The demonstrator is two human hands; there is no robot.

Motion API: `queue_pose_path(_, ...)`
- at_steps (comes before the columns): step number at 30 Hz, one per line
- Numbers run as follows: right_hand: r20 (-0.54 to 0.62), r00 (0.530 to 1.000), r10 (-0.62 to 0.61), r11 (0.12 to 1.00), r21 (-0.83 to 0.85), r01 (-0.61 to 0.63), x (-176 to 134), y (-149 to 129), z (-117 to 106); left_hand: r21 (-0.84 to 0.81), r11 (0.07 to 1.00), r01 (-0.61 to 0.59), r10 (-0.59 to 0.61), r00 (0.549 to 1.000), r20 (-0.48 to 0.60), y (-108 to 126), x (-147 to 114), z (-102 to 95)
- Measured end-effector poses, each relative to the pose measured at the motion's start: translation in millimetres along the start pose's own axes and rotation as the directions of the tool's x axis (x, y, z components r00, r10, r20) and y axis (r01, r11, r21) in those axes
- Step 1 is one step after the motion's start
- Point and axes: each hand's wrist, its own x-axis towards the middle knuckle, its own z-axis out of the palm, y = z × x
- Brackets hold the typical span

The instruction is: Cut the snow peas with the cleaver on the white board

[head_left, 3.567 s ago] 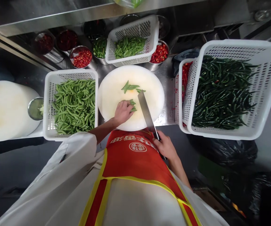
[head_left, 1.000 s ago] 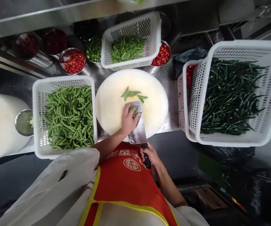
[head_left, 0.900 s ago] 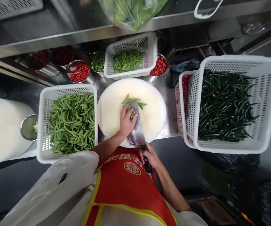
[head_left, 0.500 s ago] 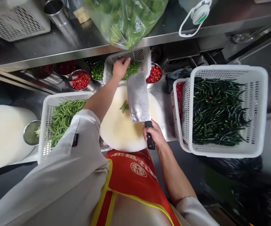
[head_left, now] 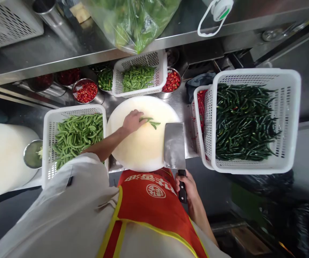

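Note:
On the round white chopping board (head_left: 143,154), my left hand (head_left: 133,121) is closed, its fingers curled over one end of a few cut green bean pieces (head_left: 152,123). The far ends of the pieces stick out to the right of my fingertips. My right hand (head_left: 188,183) grips the black handle of a cleaver (head_left: 174,145). The broad blade overlaps the board's right edge, and the handle reaches past the counter front. A white basket (head_left: 159,84) behind the board holds a heap of cut green beans (head_left: 138,78).
Whole green beans (head_left: 80,134) fill a basket to the left. Dark green chillies (head_left: 247,123) lie in a large basket at right, beside red ones (head_left: 201,107). Steel bowls of chopped red chillies (head_left: 87,92) stand behind. Overhead, a bag of greens (head_left: 135,25) hangs over the shelf edge.
My left hand has come back from the rear basket to the board, at the bean pieces. My right hand has drawn the cleaver toward me and to the right.

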Motion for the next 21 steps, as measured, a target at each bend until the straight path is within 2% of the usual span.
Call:
queue_pose_path(2,-0.009,1.0,0.001,1.0,-0.007,-0.001,-0.6,3.3,1.6,-0.046,0.999,0.0,-0.001,0.999,-0.036,2.1,-16.6,17.7)
queue_pose_path(5,-0.015,1.0,-0.022,0.998,-0.054,0.021,2.2,0.5,6.1,-0.135,0.991,-0.023,0.012,0.997,-0.081,9.7,-19.8,37.0)
queue_pose_path(9,-0.015,0.996,-0.087,0.98,-0.182,0.083,5.8,-7.2,10.2,-0.197,0.979,-0.055,0.025,0.988,-0.152,19.3,-5.9,51.9)
queue_pose_path(13,-0.016,0.992,-0.127,0.963,-0.241,0.12,6.6,-9.5,13.0,-0.207,0.976,-0.065,0.025,0.981,-0.192,18.3,19.4,55.5)
queue_pose_path(16,-0.024,0.99,-0.137,0.96,-0.248,0.127,6.4,-8.0,15.9,-0.194,0.977,-0.092,0.064,0.987,-0.145,20.4,37.1,54.3)
queue_pose_path(18,-0.032,0.99,-0.135,0.961,-0.246,0.123,6.3,-6.4,17.8,-0.204,0.965,-0.168,0.156,0.985,-0.075,26.6,43.5,53.8)
queue_pose_path(21,-0.04,0.991,-0.131,0.967,-0.223,0.119,6.7,-3.6,19.8,-0.225,0.93,-0.291,0.305,0.952,0.032,38.3,43.7,52.8)
